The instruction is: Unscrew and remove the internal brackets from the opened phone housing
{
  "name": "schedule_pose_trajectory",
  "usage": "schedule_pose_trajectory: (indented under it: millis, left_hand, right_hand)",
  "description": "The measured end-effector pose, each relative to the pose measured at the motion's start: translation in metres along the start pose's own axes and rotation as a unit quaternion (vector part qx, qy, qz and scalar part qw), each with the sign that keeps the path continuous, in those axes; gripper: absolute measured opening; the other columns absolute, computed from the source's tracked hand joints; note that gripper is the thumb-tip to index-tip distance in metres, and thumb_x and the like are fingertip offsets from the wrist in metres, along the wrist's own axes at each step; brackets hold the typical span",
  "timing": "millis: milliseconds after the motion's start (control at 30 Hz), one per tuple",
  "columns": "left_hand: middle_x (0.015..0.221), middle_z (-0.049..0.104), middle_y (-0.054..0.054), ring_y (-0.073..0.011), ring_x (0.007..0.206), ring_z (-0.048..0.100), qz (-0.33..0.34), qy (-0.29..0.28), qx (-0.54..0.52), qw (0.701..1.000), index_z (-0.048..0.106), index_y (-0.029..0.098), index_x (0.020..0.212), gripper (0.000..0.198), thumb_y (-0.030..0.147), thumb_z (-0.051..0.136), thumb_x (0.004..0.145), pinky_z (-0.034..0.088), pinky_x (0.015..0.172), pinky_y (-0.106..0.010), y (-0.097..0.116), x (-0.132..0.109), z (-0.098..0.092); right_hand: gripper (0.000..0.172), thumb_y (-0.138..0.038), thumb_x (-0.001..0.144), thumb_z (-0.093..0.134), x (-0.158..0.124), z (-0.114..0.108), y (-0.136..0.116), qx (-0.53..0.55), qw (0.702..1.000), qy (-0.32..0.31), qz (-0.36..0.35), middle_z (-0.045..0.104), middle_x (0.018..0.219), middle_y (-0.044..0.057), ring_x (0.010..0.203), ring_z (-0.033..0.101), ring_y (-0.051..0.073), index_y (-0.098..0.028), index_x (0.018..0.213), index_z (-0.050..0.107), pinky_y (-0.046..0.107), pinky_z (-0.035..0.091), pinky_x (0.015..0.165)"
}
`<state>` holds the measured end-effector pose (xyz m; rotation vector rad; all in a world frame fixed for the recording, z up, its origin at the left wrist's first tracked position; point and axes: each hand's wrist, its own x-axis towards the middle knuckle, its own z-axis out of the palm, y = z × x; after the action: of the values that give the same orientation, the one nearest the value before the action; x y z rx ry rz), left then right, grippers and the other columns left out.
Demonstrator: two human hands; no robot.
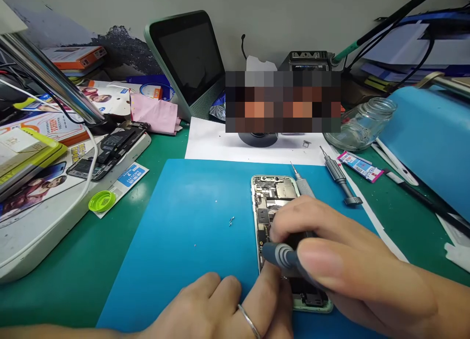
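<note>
An opened smartphone [273, 194] with its circuit boards bare lies on a blue work mat [191, 221]. My right hand [341, 260] is closed around a dark tool with a grey grooved end [284, 254], held over the phone's middle. My left hand [223, 304], with a ring on one finger, rests on the mat at the phone's lower left edge, its fingers curled and one fingertip touching the phone's side. Two tiny metal parts [231, 221] lie on the mat to the left of the phone.
Two precision screwdrivers [340, 175] lie just beyond the phone. A glass jar [362, 123] lies on its side at the right by a blue box [433, 143]. A tablet-like screen [189, 60] stands at the back. A second dismantled phone [110, 148] and a green cap [102, 201] are at the left.
</note>
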<state>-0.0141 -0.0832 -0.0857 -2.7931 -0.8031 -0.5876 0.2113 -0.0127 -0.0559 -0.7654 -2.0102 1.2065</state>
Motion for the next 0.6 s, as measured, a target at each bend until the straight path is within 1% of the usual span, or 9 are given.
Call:
schedule_pose_trajectory:
  millis: [67,133,200,267,400,433,500,567,600]
  left_hand:
    - [0.096,0.08,0.0,-0.0132,0.052,0.068,0.004,0.007,0.006,1.0,0.076,0.018,0.121,0.036,0.016,0.041,0.11,0.055,0.041,-0.027,-0.0009,0.0025,-0.0016]
    - [0.096,0.08,-0.001,-0.0133,0.052,0.068,0.006,0.002,0.013,1.0,0.076,0.017,0.123,0.036,0.016,0.042,0.11,0.052,0.038,-0.028,-0.0012,0.0033,-0.0029]
    - [0.096,0.081,-0.001,-0.013,0.049,0.065,0.007,0.0,0.026,1.0,0.076,0.017,0.123,0.035,0.017,0.043,0.11,0.049,0.036,-0.028,-0.0011,0.003,-0.0035]
    - [0.097,0.081,-0.003,-0.0127,0.048,0.063,0.011,-0.002,0.038,0.999,0.076,0.016,0.122,0.034,0.018,0.045,0.109,0.047,0.036,-0.028,-0.001,0.0026,-0.0037]
    - [0.1,0.082,-0.002,-0.0134,0.053,0.068,0.013,-0.012,0.026,0.999,0.075,0.017,0.124,0.033,0.018,0.045,0.109,0.048,0.038,-0.028,-0.0013,0.0026,-0.004]
    - [0.098,0.081,-0.001,-0.0135,0.053,0.068,0.011,-0.013,0.023,1.0,0.075,0.017,0.124,0.033,0.018,0.045,0.11,0.048,0.038,-0.029,-0.0013,0.0026,-0.004]
    - [0.094,0.081,0.0,-0.0128,0.05,0.065,0.006,-0.006,0.017,1.0,0.075,0.019,0.121,0.031,0.019,0.046,0.11,0.046,0.037,-0.029,-0.0011,0.0022,-0.0038]
    - [0.095,0.081,0.0,-0.0121,0.049,0.063,0.005,-0.005,0.017,1.0,0.076,0.019,0.12,0.03,0.019,0.048,0.109,0.045,0.037,-0.028,-0.0006,0.0008,-0.0028]
    - [0.097,0.081,-0.001,-0.0122,0.05,0.063,0.009,-0.01,0.016,1.0,0.076,0.018,0.121,0.03,0.018,0.048,0.108,0.045,0.038,-0.028,-0.0005,-0.0005,-0.002]
  right_hand:
    - [0.03,-0.042,0.11,0.049,-0.0005,-0.0007,0.004,0.002,1.0,0.008,-0.01,0.077,0.093,0.002,0.083,0.071,0.017,-0.034,0.112,0.078,0.026,0.062,0.07]
    - [0.026,-0.04,0.108,0.054,-0.0009,0.0002,0.0072,0.002,0.999,0.001,-0.035,0.079,0.103,0.002,0.089,0.072,0.017,-0.033,0.121,0.076,0.028,0.063,0.079]
    - [0.028,-0.041,0.106,0.059,-0.0009,0.0022,0.0086,-0.009,0.998,-0.003,-0.058,0.08,0.113,0.004,0.098,0.074,0.018,-0.03,0.129,0.071,0.029,0.062,0.085]
    - [0.029,-0.038,0.104,0.061,0.0,0.0038,0.0081,-0.029,0.997,-0.004,-0.071,0.08,0.114,0.005,0.102,0.074,0.019,-0.027,0.13,0.069,0.029,0.062,0.09]
    - [0.024,-0.033,0.102,0.065,0.005,0.0034,0.0051,-0.099,0.986,-0.013,-0.137,0.08,0.101,0.003,0.087,0.075,0.017,-0.027,0.125,0.069,0.031,0.062,0.085]
    - [0.027,-0.029,0.102,0.066,0.0061,0.0032,0.0045,-0.119,0.98,-0.01,-0.161,0.08,0.1,0.002,0.087,0.075,0.017,-0.028,0.129,0.067,0.031,0.061,0.085]
    - [0.043,-0.018,0.1,0.066,0.0071,0.0033,0.0035,-0.139,0.971,-0.004,-0.195,0.08,0.103,0.001,0.091,0.076,0.016,-0.031,0.14,0.06,0.031,0.062,0.088]
    - [0.054,-0.01,0.098,0.064,0.0065,0.0036,0.0023,-0.138,0.971,-0.012,-0.193,0.08,0.11,0.002,0.097,0.077,0.017,-0.031,0.146,0.055,0.032,0.063,0.094]
    - [0.054,-0.009,0.097,0.063,0.0057,0.0036,0.0016,-0.135,0.974,-0.014,-0.18,0.08,0.112,0.003,0.098,0.078,0.017,-0.03,0.146,0.055,0.032,0.063,0.095]
